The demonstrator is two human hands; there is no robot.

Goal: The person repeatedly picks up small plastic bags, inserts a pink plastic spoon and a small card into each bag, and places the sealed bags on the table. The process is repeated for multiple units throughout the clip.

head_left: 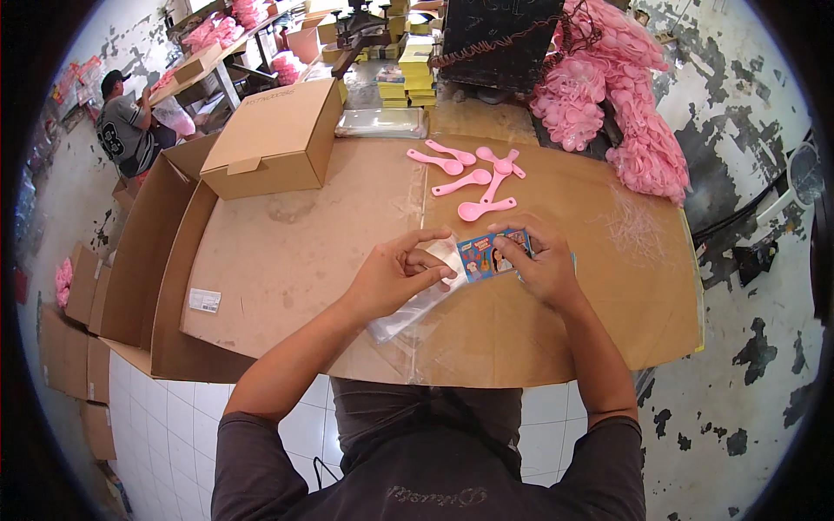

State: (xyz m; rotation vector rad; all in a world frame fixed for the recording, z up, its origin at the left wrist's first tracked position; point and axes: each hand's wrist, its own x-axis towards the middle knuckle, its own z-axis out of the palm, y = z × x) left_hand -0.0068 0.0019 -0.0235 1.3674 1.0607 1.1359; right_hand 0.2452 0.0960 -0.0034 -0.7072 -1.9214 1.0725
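My left hand (387, 276) pinches the mouth of a clear plastic bag (407, 318), which hangs down toward the near side under my wrist. My right hand (549, 267) grips a small blue printed card (475, 260) with thumb on top and fingers behind. The card's left end meets the bag's opening; whether it is inside the film I cannot tell. Just beyond the hands lie several pink plastic measuring spoons (461, 182), loosely spread on the cardboard-covered table (295, 260).
A closed brown carton (278, 139) stands at the far left, above an open carton (165, 260) along the table's left edge. Beyond are a stack of clear bags (382, 123), yellow card stacks (417, 65) and pink spoon bundles (643, 130). Another person (130, 126) sits far left.
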